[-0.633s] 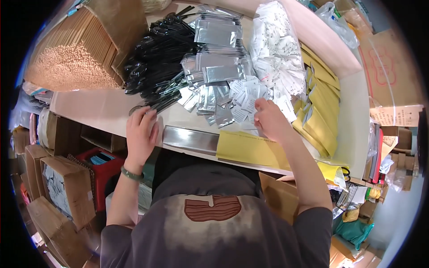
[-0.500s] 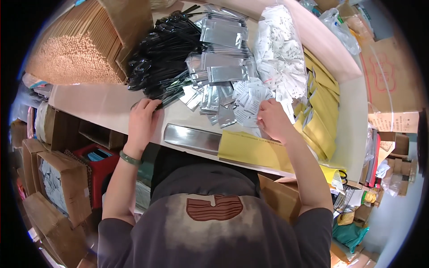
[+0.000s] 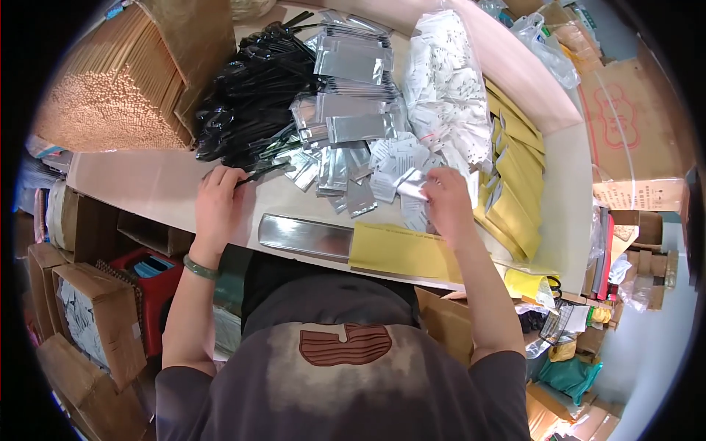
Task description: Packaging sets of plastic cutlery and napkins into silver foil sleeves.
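My left hand point(image 3: 218, 202) is at the near edge of a heap of thin black plastic-wrapped pieces point(image 3: 254, 92). Its fingers are closed on the end of one thin black piece point(image 3: 261, 170), which lies toward the small packets. Over the loose white printed slips point(image 3: 403, 163), my right hand point(image 3: 450, 202) pinches a small shiny silver-white packet point(image 3: 412, 184) between thumb and fingers. Flat silver packets point(image 3: 353, 62) lie in overlapping stacks between the black heap and the slips. More loose silver packets point(image 3: 360, 198) are scattered just in front of them.
A carton of thin wooden sticks point(image 3: 110, 95) stands at the far left. A clear bag of white slips point(image 3: 447, 81) and yellow padded envelopes point(image 3: 515, 176) lie to the right. Along the front edge are a metal strip point(image 3: 305, 235) and a yellow envelope point(image 3: 401, 253). A raised rim point(image 3: 515, 55) borders the table.
My right hand has lifted a small silver-white packet from among the slips. My left hand has shifted slightly, and the black piece in its fingers now shows. The whole view has moved a little.
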The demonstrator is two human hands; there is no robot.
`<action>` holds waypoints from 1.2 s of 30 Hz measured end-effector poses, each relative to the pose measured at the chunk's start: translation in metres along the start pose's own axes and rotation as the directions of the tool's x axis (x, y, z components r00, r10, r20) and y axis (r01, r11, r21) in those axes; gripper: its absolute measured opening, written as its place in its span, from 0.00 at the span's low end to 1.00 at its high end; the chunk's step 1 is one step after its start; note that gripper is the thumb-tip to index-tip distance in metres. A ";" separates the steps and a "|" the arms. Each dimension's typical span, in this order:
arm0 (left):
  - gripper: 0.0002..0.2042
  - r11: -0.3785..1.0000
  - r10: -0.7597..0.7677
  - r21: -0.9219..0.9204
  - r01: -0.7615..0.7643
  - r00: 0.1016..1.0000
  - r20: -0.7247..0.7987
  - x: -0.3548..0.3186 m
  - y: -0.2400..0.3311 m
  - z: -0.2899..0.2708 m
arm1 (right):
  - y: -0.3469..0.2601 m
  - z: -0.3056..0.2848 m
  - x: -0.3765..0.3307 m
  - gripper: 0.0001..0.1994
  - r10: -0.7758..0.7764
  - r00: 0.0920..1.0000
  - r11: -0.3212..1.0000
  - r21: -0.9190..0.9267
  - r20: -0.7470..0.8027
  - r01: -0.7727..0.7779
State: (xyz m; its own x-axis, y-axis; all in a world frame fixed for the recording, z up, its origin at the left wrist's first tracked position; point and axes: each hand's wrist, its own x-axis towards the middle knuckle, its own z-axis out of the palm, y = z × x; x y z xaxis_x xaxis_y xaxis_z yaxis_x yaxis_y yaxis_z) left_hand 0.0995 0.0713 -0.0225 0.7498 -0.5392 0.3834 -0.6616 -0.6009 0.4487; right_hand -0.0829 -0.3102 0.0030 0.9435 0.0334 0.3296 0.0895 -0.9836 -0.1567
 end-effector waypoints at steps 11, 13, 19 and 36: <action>0.09 0.995 -0.098 -0.018 0.097 0.993 -0.070 -0.002 -0.002 0.002 | -0.018 -0.020 0.017 0.02 -0.042 0.983 0.971 0.239 0.181 -0.003; 0.09 0.997 -0.074 -0.003 0.074 0.993 -0.094 0.000 0.006 0.000 | -0.027 -0.006 0.006 0.03 -0.016 0.972 0.993 0.117 0.232 -0.012; 0.09 0.998 -0.051 0.042 0.055 0.995 -0.086 -0.003 0.001 -0.005 | -0.030 -0.012 0.001 0.05 0.224 0.931 0.926 0.235 0.286 -0.295; 0.08 0.938 -0.208 -0.296 0.180 0.976 -0.066 -0.014 0.020 -0.007 | -0.036 0.009 0.096 0.05 0.669 0.743 0.518 0.702 0.022 -0.488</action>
State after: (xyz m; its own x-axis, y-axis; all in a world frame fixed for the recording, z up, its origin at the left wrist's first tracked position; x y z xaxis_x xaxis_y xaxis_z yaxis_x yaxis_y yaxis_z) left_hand 0.0762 0.0710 -0.0131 0.8703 -0.3621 0.3338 -0.4819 -0.4861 0.7291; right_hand 0.0076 -0.2697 0.0317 0.7683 -0.6289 0.1192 -0.1897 -0.4015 -0.8960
